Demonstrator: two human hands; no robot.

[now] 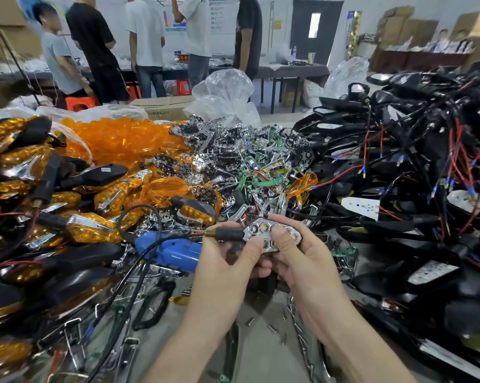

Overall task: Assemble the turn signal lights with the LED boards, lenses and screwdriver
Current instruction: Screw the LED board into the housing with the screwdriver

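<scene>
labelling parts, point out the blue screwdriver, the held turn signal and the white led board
blue screwdriver (175, 254): head view, blue body
turn signal (258, 228): head view, chrome reflector face
white LED board (361, 207): head view, board centre

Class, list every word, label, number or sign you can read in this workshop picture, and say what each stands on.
No text reads clearly.
Wall posters: print too blurred.
Red sign on the far table: characters too small.
Yellow notice by the door: blurred.
Label on a black housing: too small.
Blue screwdriver: marking unreadable.
</scene>
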